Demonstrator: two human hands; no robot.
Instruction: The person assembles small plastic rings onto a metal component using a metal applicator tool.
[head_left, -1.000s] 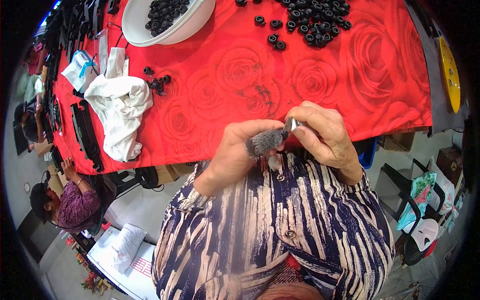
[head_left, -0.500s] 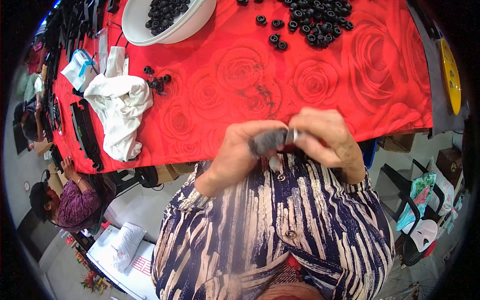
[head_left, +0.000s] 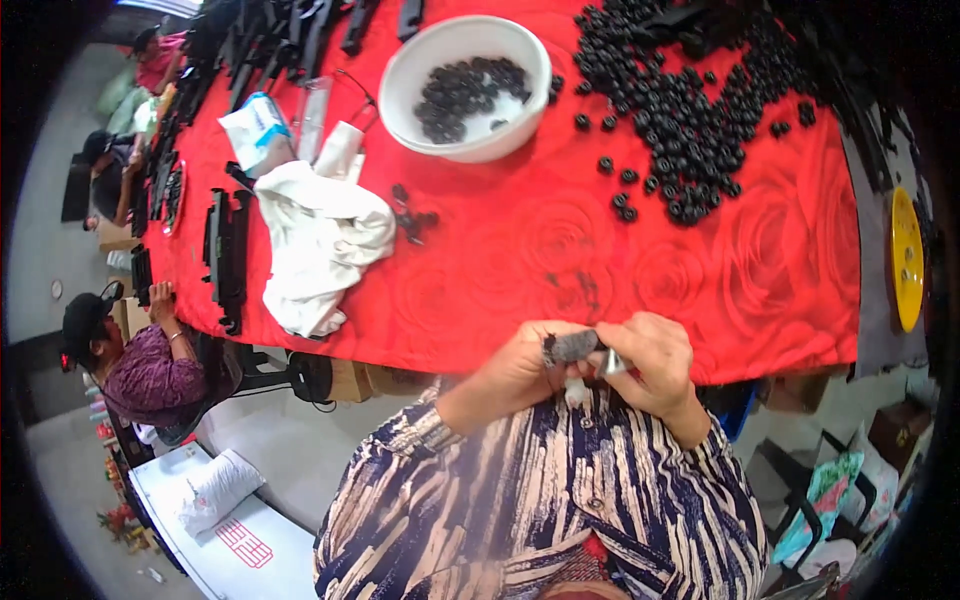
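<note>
Both my hands meet in front of my striped shirt at the table's near edge. My left hand (head_left: 505, 372) is closed, with a dark grey, worn covering (head_left: 572, 347) over its thumb and a white covering (head_left: 575, 392) on a fingertip below. Whatever its fingers pinch is mostly hidden; a little black shows between the hands. My right hand (head_left: 655, 362) is closed on a small silvery metal piece (head_left: 613, 363), pointed and blade-like, held close against the left thumb's tip. Dark crumbs (head_left: 575, 285) lie on the red rose-patterned cloth (head_left: 480, 290) beyond my hands.
A white bowl (head_left: 395, 105) holds small black round parts. Many more parts (head_left: 690, 150) lie heaped at the far right. Left are a white cloth (head_left: 325, 240), springs with black parts (head_left: 412, 218) and long black pieces (head_left: 228, 260). Another person (head_left: 150, 370) sits at the left edge.
The view has shifted, showing more of the table's far side. My hands stay together; the right hand's blurred motion has become clearer, with the metal piece now plainly visible.
</note>
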